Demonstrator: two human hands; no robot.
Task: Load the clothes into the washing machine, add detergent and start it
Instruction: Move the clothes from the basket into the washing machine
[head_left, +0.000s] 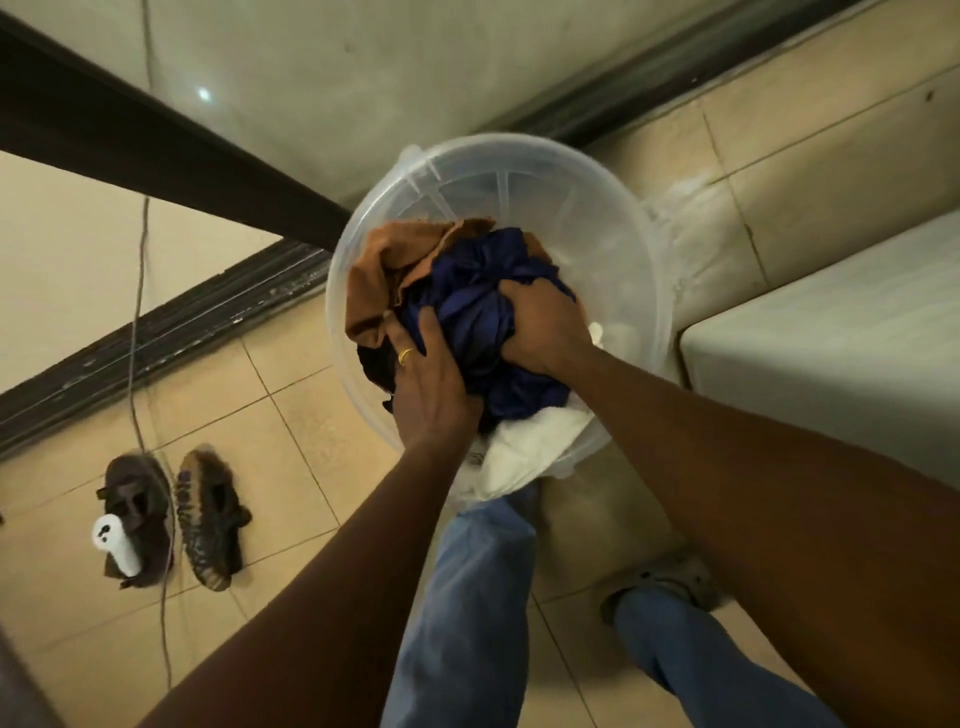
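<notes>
Clothes fill the translucent plastic bucket (498, 171) on the tiled floor, and both hands are down in them. Fingers of the right hand (545, 325) are curled tight into the navy garment (467, 301); the left hand (428, 382), ring on one finger, presses spread fingers against the bundle's side. An orange cloth (384, 270) and a white piece (535, 441) lie around it. Loading has barely begun: next the bundle wants lifting clear toward the white appliance (831, 338) on the right, likely the washer.
</notes>
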